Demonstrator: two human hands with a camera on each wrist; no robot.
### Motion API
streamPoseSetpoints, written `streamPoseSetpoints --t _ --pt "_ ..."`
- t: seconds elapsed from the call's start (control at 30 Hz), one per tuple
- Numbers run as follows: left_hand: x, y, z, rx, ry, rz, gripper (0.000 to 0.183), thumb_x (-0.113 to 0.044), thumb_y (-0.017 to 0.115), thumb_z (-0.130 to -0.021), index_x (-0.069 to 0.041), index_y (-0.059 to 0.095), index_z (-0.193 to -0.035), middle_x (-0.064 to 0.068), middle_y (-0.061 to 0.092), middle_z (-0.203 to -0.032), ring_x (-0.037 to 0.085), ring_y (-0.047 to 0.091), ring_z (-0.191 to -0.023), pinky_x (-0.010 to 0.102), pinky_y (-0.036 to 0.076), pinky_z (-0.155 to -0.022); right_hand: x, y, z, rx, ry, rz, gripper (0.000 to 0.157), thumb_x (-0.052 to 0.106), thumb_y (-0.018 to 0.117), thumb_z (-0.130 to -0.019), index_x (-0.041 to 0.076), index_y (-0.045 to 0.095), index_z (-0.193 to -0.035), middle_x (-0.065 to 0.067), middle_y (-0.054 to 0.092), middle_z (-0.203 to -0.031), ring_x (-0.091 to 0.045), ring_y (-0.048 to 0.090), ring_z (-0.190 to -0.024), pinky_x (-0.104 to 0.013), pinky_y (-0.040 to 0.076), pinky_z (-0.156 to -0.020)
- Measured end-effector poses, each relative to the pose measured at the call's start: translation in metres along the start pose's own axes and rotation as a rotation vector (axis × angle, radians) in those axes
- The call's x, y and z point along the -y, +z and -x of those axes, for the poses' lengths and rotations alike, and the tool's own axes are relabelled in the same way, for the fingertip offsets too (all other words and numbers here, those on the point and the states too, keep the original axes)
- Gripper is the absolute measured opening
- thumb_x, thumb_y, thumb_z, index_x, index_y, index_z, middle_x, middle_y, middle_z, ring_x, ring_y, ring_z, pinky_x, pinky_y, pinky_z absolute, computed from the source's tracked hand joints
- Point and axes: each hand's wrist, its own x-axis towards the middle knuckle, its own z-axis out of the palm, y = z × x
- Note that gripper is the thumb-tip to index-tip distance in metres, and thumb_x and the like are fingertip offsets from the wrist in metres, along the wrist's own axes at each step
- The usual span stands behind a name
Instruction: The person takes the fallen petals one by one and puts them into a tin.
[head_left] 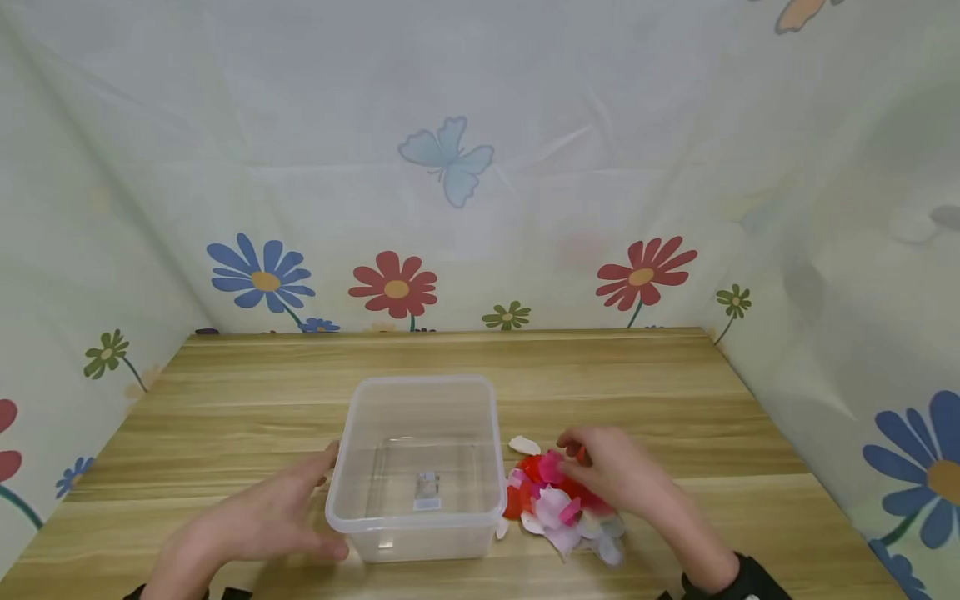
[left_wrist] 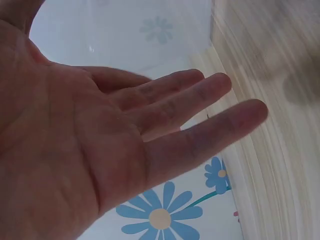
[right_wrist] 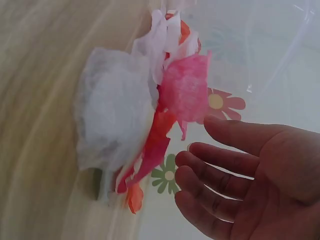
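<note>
A clear plastic container (head_left: 487,454) without a lid stands on the table, a small pale label on its bottom. My left hand (head_left: 258,517) is beside its left wall, thumb and fingers spread; the left wrist view shows a bare palm (left_wrist: 75,135). To the container's right lies a pile of artificial petals (head_left: 553,506) in red, pink, white and pale lilac. My right hand (head_left: 618,471) is over the pile's right side. In the right wrist view its fingers (right_wrist: 215,170) are loosely bent, with the thumb tip close to a pink petal (right_wrist: 185,85); whether they touch I cannot tell.
The wooden table (head_left: 262,375) reaches back to a pale curtain (head_left: 525,208) printed with flowers and a butterfly. The same cloth hangs at both sides. One white petal (head_left: 524,445) lies at the pile's far edge, near the container.
</note>
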Motion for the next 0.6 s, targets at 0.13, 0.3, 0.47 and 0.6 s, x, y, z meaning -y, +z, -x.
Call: streamPoseSetpoints --t 0.13,0.3,0.47,0.6 --pt "-0.001 0.002 -0.002 0.019 0.003 0.089 0.124 -0.041 0.094 -0.071 -0.004 0.019 -0.162 0.015 0.043 -0.153 0.037 0.052 -0.129 0.066 0.039 -0.103 0.000 0.007 -0.002 -0.004 -0.012 -0.009 0.015 0.013 0.082 -0.089 0.010 0.075 -0.102 0.005 0.067 -0.088 -0.010 0.059 -0.077 -0.033 0.054 -0.071" --pt "-0.003 0.005 -0.003 0.008 0.049 0.120 0.132 -0.038 0.096 -0.069 -0.018 0.009 -0.166 0.012 0.042 -0.154 0.032 0.054 -0.125 0.052 0.042 -0.104 0.000 0.012 -0.003 -0.018 -0.014 -0.010 0.011 0.012 0.082 -0.089 0.011 0.074 -0.097 0.007 0.065 -0.082 -0.009 0.058 -0.073 -0.031 0.052 -0.066" --pt "-0.005 0.008 -0.003 -0.004 0.076 0.132 0.134 -0.039 0.096 -0.070 -0.036 0.002 -0.165 0.012 0.040 -0.155 0.030 0.053 -0.124 0.036 0.043 -0.102 0.000 0.014 -0.006 -0.026 -0.006 -0.016 0.010 0.010 0.081 -0.089 0.013 0.073 -0.093 0.008 0.061 -0.075 -0.009 0.054 -0.067 -0.028 0.049 -0.061" --pt "-0.008 0.008 -0.002 -0.010 0.061 0.133 0.133 -0.041 0.096 -0.070 -0.037 0.003 -0.165 0.012 0.040 -0.156 0.030 0.051 -0.124 0.034 0.042 -0.102 -0.001 0.014 -0.006 -0.034 -0.017 -0.022 0.012 0.008 0.081 -0.088 0.014 0.071 -0.089 0.009 0.059 -0.072 -0.009 0.053 -0.066 -0.027 0.048 -0.059"
